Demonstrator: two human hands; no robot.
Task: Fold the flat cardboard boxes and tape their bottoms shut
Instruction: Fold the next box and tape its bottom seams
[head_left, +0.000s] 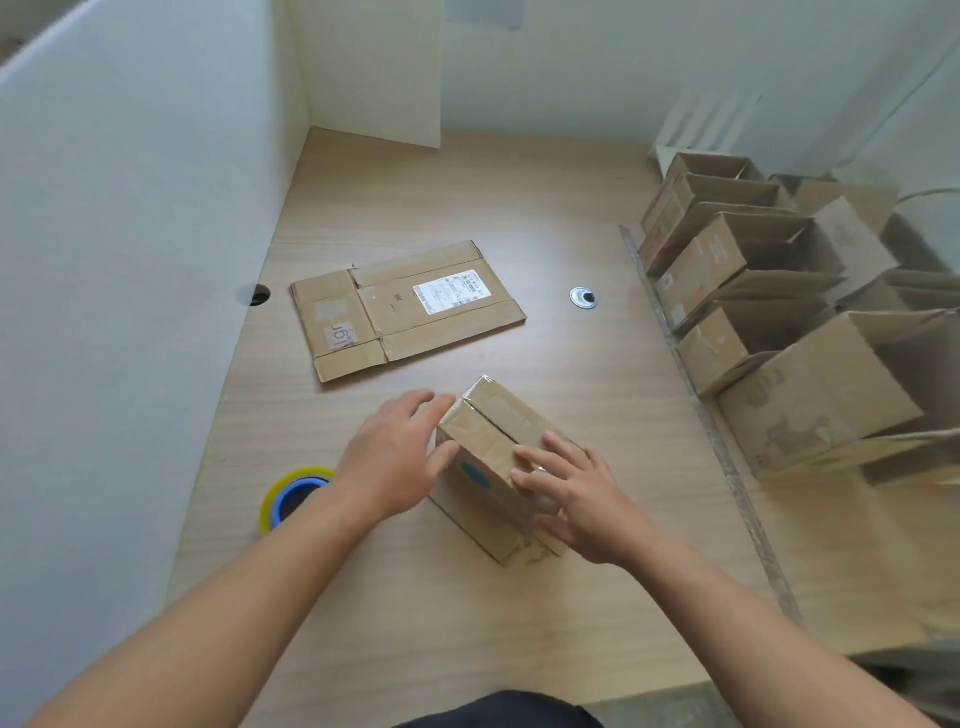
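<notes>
A small folded cardboard box stands on the wooden table with its closed, glossy flaps facing up. My left hand holds its left side, fingers on the far corner and thumb on the near face. My right hand lies on the top flaps with fingers spread and fairly straight. A roll of clear tape with a blue core lies just left of my left wrist. A flat unfolded cardboard box with a white label lies farther back on the table.
Several folded open boxes stand in rows at the right. A metal ruler strip runs along the table beside them. White partition walls close the left and back. A cable grommet sits mid-table.
</notes>
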